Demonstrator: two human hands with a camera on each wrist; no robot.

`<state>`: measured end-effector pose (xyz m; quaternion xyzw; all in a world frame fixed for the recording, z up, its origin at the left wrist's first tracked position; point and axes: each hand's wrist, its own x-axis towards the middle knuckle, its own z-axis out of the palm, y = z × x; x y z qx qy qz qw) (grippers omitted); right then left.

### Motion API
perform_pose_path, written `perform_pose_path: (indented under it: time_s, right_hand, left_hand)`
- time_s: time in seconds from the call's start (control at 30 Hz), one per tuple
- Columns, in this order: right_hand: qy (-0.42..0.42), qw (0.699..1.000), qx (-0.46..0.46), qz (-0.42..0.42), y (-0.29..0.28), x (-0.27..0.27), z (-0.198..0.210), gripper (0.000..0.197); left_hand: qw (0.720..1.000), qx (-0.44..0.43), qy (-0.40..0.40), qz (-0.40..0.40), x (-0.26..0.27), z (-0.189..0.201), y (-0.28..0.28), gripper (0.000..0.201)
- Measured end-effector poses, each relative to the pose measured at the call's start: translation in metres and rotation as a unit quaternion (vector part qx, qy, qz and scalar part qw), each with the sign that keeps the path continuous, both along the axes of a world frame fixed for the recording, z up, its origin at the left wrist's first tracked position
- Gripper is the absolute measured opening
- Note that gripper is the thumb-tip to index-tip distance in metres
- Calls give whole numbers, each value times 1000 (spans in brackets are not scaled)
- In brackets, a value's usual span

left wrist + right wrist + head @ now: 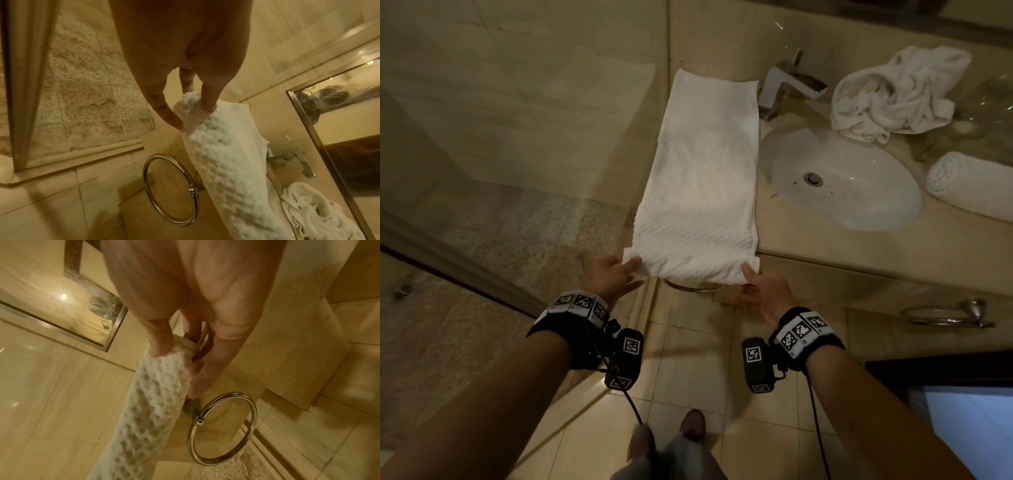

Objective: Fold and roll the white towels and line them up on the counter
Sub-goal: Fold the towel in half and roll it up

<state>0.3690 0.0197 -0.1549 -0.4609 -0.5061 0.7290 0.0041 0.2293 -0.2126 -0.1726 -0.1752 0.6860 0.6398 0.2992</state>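
A white towel [705,178], folded into a long strip, lies flat on the beige counter [808,246] left of the sink, its near end hanging past the front edge. My left hand [616,270] pinches the near left corner of the towel [216,154] between thumb and fingers. My right hand [760,284] pinches the near right corner of the towel [156,394]. A crumpled white towel [893,96] lies behind the sink. A rolled white towel [969,185] lies at the counter's right.
An oval white sink [842,178] with a chrome faucet [787,82] sits mid-counter. A chrome towel ring [170,190] hangs on the cabinet front below the towel, another ring [948,313] to the right. A glass shower wall [482,154] stands left. Glassware [989,102] is far right.
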Motion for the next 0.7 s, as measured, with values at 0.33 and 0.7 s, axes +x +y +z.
perform_pose_path:
  time_s: [0.33, 0.7]
  right_hand:
    - [31, 992, 57, -111, 4, -28, -9, 35]
    - [63, 995, -60, -40, 23, -35, 2, 37]
  left_hand:
    - [991, -117, 36, 47, -36, 18, 21, 64]
    - [1000, -13, -5, 2, -35, 39, 40, 14]
